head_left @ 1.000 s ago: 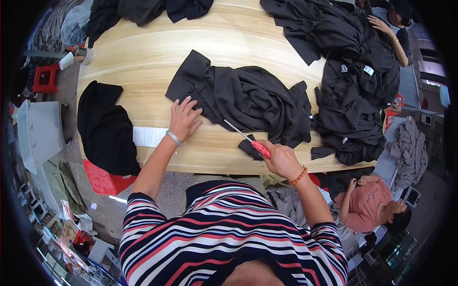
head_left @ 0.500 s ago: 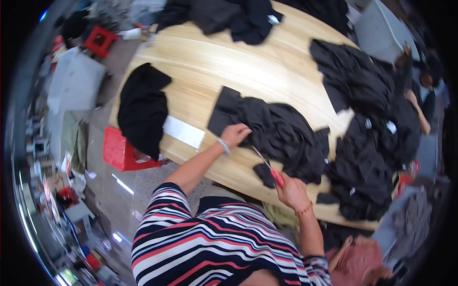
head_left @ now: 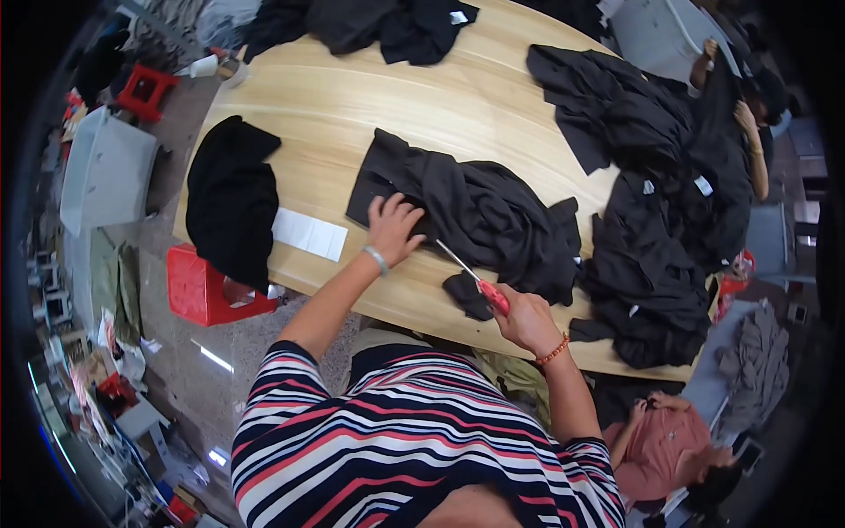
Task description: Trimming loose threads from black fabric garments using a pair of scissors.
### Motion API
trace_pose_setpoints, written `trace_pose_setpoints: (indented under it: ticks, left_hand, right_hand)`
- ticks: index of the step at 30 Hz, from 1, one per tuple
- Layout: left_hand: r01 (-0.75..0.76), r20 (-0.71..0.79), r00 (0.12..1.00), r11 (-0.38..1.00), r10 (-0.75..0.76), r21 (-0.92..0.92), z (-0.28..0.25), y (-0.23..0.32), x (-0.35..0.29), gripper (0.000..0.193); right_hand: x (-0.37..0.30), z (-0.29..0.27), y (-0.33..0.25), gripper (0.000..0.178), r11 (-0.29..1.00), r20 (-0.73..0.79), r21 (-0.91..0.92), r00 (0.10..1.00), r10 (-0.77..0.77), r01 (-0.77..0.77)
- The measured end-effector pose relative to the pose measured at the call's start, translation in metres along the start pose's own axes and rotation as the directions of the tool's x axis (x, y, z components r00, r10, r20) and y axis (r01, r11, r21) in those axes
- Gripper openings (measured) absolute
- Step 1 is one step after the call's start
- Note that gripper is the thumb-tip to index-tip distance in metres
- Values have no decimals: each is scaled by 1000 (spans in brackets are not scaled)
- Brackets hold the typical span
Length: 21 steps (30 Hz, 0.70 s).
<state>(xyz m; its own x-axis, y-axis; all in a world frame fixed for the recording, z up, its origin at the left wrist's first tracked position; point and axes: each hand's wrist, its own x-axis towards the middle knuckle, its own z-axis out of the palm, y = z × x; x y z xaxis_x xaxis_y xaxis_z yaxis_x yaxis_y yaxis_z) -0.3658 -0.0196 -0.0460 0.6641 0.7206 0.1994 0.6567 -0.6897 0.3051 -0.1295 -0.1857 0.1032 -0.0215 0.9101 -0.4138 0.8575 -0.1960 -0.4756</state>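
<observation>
A dark grey garment (head_left: pixel 484 207) lies bunched on the wooden table (head_left: pixel 422 101) in front of me. My left hand (head_left: pixel 395 231) rests on its left end, fingers spread over the cloth. In my right hand (head_left: pixel 531 322) is a red-handled tool with a thin metal shaft or blades, seemingly scissors (head_left: pixel 493 297). Their tip points up and left at the garment's near edge, a little right of my left hand; whether it touches the cloth I cannot tell.
A black folded garment (head_left: pixel 231 198) and white paper strips (head_left: pixel 308 234) lie to the left. Dark garments (head_left: pixel 651 264) pile up at the right, where a person's hands (head_left: pixel 748 123) lift cloth. Another person (head_left: pixel 664 444) is at lower right. A red stool (head_left: pixel 207 286) stands by the table's left edge.
The whole view has shifted slightly. My left hand has gone from fingers drawn together at the garment's edge to spread flat on it. My right hand still holds the scissors.
</observation>
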Motion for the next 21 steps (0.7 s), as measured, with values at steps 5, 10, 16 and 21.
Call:
trace_pose_setpoints:
  ticks: [5, 10, 16, 21]
  left_hand:
    - [76, 26, 997, 997, -76, 22, -13, -42, -23, 65]
    - [18, 104, 995, 964, 10, -266, -4, -69, -6, 57]
    - [19, 147, 989, 980, 10, -196, 6, -77, -14, 52]
    - [-62, 117, 990, 987, 79, -146, 22, -78, -29, 63]
  right_hand:
    - [-1, 11, -9, 32, 1000, 31, 0, 1000, -1, 1]
    - [19, 13, -41, 28, 999, 16, -27, 1000, 20, -20]
    - [48, 18, -70, 27, 997, 30, -75, 1000, -6, 8]
    - [62, 16, -76, 26, 989, 2, -123, 996, 86, -86]
